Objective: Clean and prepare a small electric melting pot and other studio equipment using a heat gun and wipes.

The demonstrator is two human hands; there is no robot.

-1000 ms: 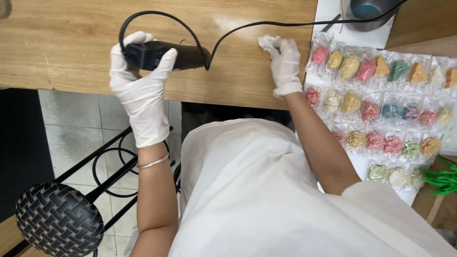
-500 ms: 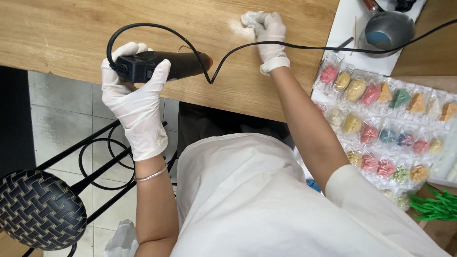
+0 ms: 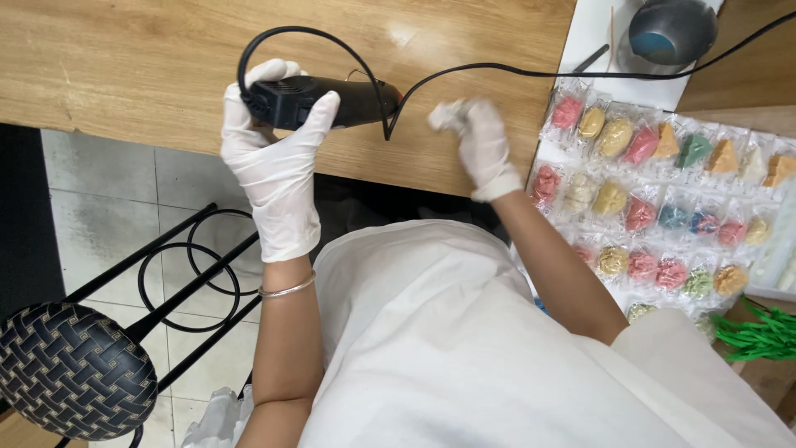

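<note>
Left hand: wraps closed around black power tool, at 10 o'clock.
Right hand: pinches a small white piece, blurred, at 1 o'clock.

A white-gloved left hand is gripping a black rotary tool with a black cord over the light-brown wood-grain table. Pink, yellow, green and orange wrapped pieces are showing beside a black woven-pattern stool.

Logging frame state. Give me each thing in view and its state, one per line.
left hand: gloved, gripping black corded tool
right hand: gloved, blurred, pinching a small white piece
cord: looped, lying on wooden table
wrapped coloured pieces: in rows, sealed
woven stool: unoccupied
</note>
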